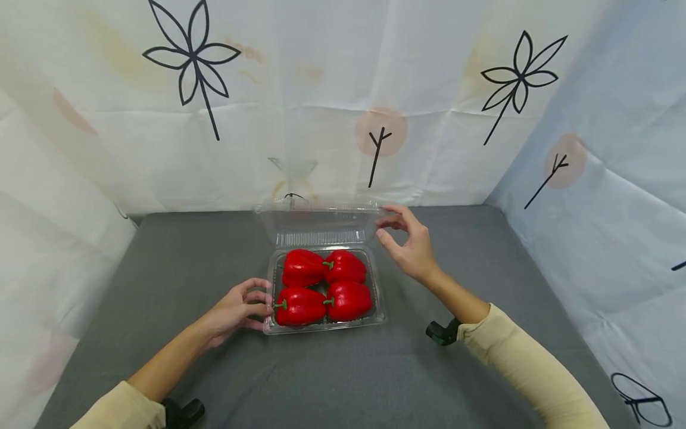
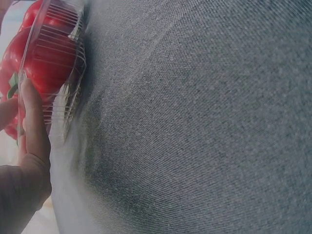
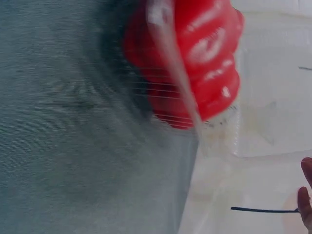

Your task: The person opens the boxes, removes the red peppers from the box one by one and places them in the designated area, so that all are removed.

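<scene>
A clear plastic clamshell container (image 1: 379, 316) sits on the grey cloth with its lid (image 1: 321, 223) raised at the back. Inside lie several red bell peppers (image 1: 302, 268) with green stems, in two rows. My left hand (image 1: 236, 311) holds the container's left rim; in the left wrist view one finger (image 2: 34, 117) lies along the outer wall and another is past the rim. Beside the lid's right edge is my right hand (image 1: 409, 244), its fingers curved and the thumb apart. In the right wrist view its fingertips (image 3: 306, 195) show a gap from the lid.
A grey cloth (image 1: 214, 250) covers the table around the container. Behind it hangs a white curtain (image 1: 321, 71) with printed leaves, and a further curtain (image 1: 616, 196) bounds the right side. Black wrist straps (image 1: 443, 332) sit near both cuffs.
</scene>
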`<state>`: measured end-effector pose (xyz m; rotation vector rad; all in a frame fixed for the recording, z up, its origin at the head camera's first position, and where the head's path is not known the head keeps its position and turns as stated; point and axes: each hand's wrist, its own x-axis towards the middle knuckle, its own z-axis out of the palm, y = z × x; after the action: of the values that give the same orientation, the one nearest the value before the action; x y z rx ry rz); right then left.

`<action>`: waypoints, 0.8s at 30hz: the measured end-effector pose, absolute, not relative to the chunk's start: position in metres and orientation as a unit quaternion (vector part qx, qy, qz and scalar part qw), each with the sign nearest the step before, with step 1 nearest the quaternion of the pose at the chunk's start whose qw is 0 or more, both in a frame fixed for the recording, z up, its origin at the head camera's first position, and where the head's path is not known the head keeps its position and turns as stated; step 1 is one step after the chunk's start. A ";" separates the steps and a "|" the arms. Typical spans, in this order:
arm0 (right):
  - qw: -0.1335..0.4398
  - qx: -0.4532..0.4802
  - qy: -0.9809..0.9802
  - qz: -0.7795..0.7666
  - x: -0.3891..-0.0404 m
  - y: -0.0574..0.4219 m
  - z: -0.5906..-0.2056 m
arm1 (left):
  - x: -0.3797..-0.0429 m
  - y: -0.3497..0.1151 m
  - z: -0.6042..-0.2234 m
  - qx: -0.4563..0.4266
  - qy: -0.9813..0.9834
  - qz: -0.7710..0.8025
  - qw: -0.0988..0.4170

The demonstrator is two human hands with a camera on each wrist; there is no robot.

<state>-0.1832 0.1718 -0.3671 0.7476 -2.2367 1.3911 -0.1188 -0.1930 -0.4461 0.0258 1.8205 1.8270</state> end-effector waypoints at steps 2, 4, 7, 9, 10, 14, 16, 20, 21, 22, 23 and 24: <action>0.180 0.256 -0.795 0.520 -0.184 0.169 -0.357 | -0.118 -0.193 -0.446 0.016 0.673 0.683 0.284; 0.155 0.241 -0.788 0.545 -0.188 0.169 -0.351 | -0.118 -0.192 -0.447 0.021 0.669 0.684 0.289; 0.119 0.214 -0.785 0.569 -0.201 0.171 -0.352 | -0.117 -0.191 -0.448 0.026 0.668 0.684 0.293; 0.098 0.202 -0.782 0.582 -0.211 0.173 -0.358 | -0.117 -0.191 -0.448 0.027 0.668 0.684 0.292; 0.088 0.198 -0.780 0.586 -0.215 0.174 -0.360 | -0.117 -0.191 -0.449 0.026 0.668 0.684 0.292; 0.048 0.190 -0.772 0.605 -0.227 0.174 -0.368 | -0.116 -0.190 -0.449 0.021 0.668 0.684 0.292; 0.021 0.181 -0.770 0.611 -0.231 0.173 -0.372 | -0.115 -0.190 -0.449 0.019 0.668 0.684 0.292; -0.040 0.134 -0.778 0.613 -0.238 0.171 -0.378 | -0.114 -0.190 -0.449 0.018 0.665 0.687 0.292; -0.053 0.120 -0.779 0.613 -0.240 0.170 -0.380 | -0.114 -0.190 -0.450 0.018 0.665 0.688 0.292; -0.064 0.107 -0.780 0.613 -0.241 0.170 -0.382 | -0.114 -0.189 -0.450 0.017 0.664 0.688 0.291; -0.071 0.097 -0.781 0.613 -0.242 0.170 -0.383 | -0.114 -0.190 -0.450 0.017 0.664 0.689 0.291; -0.076 0.091 -0.780 0.614 -0.243 0.170 -0.385 | -0.114 -0.190 -0.450 0.017 0.664 0.689 0.291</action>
<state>-0.2431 0.1704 -0.3850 0.2997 -2.5788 2.0281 -0.1140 -0.1896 -0.4499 0.0452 1.7706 1.8373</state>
